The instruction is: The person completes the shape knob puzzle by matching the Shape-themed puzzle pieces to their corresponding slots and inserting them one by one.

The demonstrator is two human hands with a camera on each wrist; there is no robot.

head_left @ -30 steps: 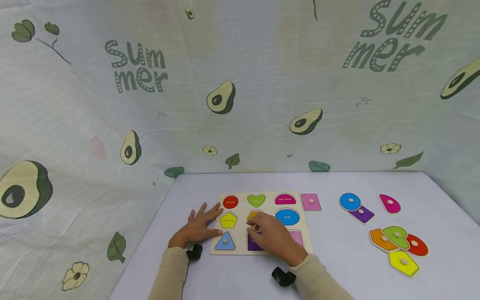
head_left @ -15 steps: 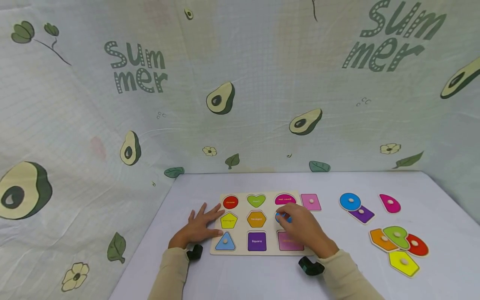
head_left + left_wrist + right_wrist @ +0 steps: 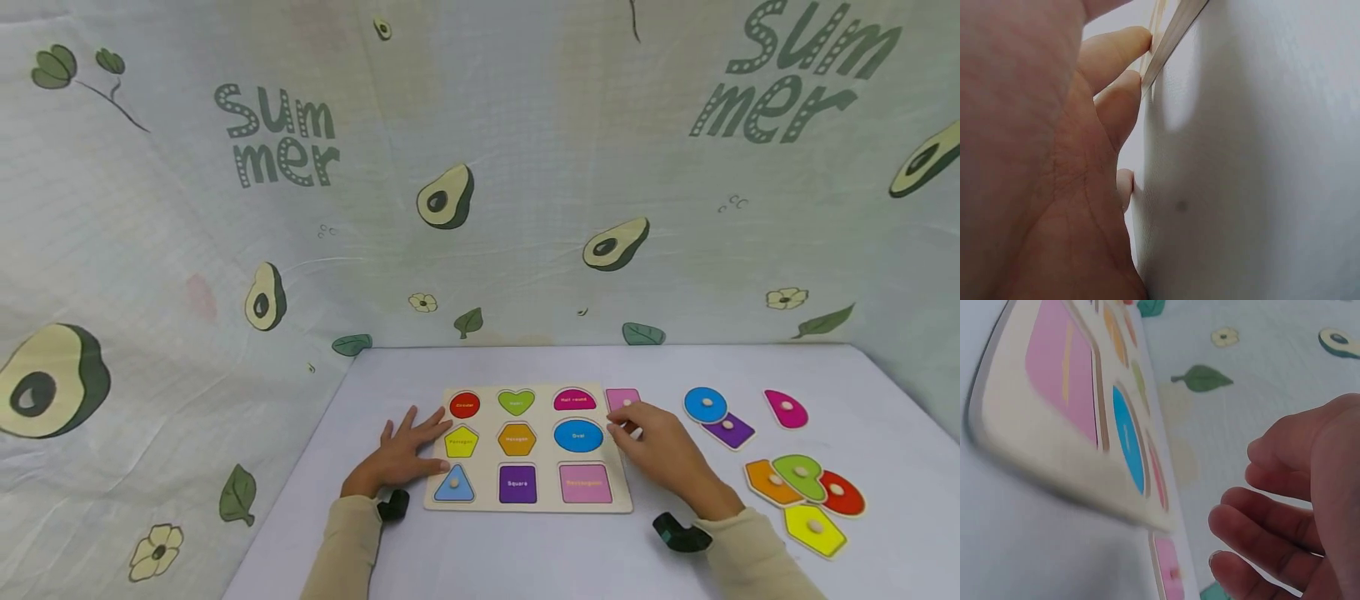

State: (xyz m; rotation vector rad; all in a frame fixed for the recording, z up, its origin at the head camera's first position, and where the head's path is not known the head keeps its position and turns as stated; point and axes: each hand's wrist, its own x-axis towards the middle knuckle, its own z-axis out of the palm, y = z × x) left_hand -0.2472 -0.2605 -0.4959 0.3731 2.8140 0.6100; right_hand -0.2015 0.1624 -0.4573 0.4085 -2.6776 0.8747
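A cream shape-puzzle board (image 3: 486,483) lies on the table with printed, coloured recesses. A blue triangle piece (image 3: 455,486) with a knob sits in its lower left recess. My left hand (image 3: 399,458) rests spread at the board's left side. In the left wrist view, its fingertips touch the board's edge (image 3: 1175,34). My right hand (image 3: 667,450) hovers by the board's right edge, fingers loosely bent. The right wrist view shows nothing between these fingers (image 3: 1260,544). Closest to it is a pink knobbed piece (image 3: 621,397) beside the board's upper right corner, partly covered by the hand.
Right of the board, a blue round piece (image 3: 705,403) overlaps a purple piece (image 3: 729,431). A magenta teardrop-like piece (image 3: 787,409) lies alone. Nearer are orange (image 3: 769,485), green (image 3: 798,477), red (image 3: 843,494) and yellow (image 3: 815,532) pieces, bunched together. A printed cloth (image 3: 525,275) hangs behind.
My right hand has moved rightward across the board, from over the hexagon recess past the oval to the right edge, uncovering the recesses. The left hand has stayed in place.
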